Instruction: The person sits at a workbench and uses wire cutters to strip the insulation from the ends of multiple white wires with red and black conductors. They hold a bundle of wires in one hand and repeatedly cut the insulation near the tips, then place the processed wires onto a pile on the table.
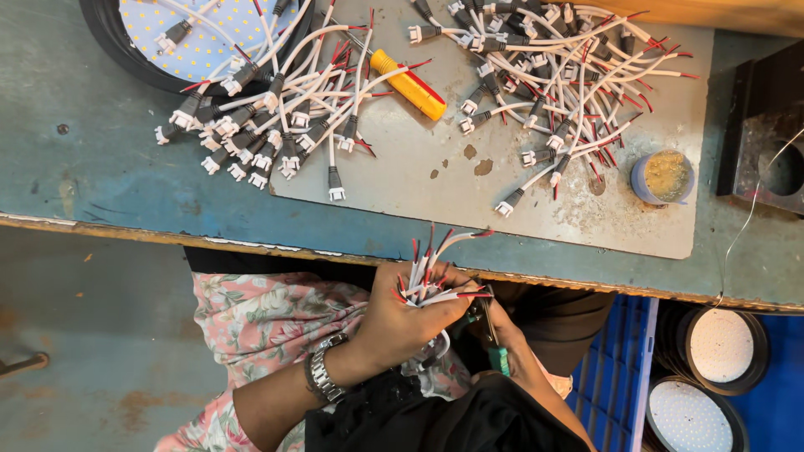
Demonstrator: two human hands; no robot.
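Two heaps of leads [276, 109] wait upper frame; my left hand [402, 322] clenches a bunch [431, 276], right hand [511, 343] grasps pliers [494, 339].

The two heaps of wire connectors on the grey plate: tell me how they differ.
The left heap spills off the grey plate onto the blue bench and over a round light panel; the right heap lies wholly on the plate. The left heap touches the yellow-handled screwdriver; the right heap sits nearer the small round tin. Both hold white leads with red wire ends and white plugs.
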